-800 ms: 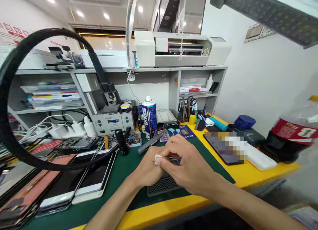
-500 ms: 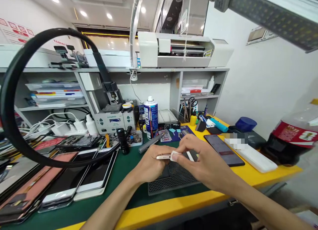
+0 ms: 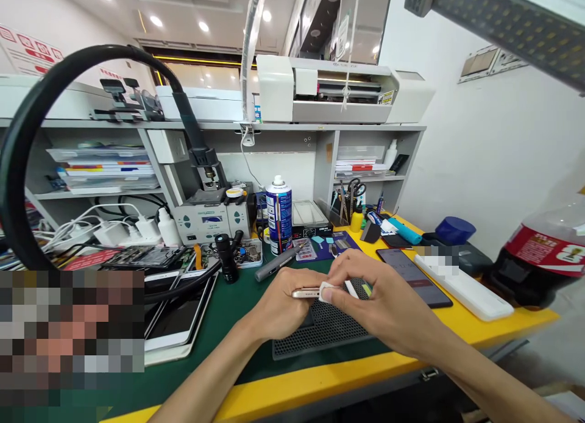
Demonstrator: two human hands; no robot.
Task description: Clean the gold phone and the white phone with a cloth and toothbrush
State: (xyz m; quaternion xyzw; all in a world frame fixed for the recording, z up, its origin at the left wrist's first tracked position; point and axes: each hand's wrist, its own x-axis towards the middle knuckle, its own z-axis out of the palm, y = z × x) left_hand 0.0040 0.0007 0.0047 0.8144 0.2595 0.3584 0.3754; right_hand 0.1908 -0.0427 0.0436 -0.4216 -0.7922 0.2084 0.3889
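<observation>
My left hand [image 3: 281,304] is closed around a phone [image 3: 302,294], held edge-on so its pale gold bottom edge with small holes faces me. My right hand [image 3: 381,301] pinches a small white piece [image 3: 325,292], perhaps a folded wipe, against the phone's right end. A white strip [image 3: 351,289] shows between the right hand's fingers; whether it belongs to the same piece I cannot tell. Both hands are above a dark perforated mat [image 3: 333,334], where a dark flat object is partly hidden behind the left hand.
A blue spray can [image 3: 278,219] and grey pen-like tool [image 3: 276,264] stand and lie beyond the hands. A dark phone [image 3: 418,283], white box [image 3: 466,289] and cola bottle [image 3: 539,258] are at right. Tablets [image 3: 176,322] lie left, beside a black flashlight [image 3: 225,258]. The lower-left corner is pixelated.
The view has shifted slightly. Both hands, with the phone and the white piece, appear a little further right; their grips look the same.
</observation>
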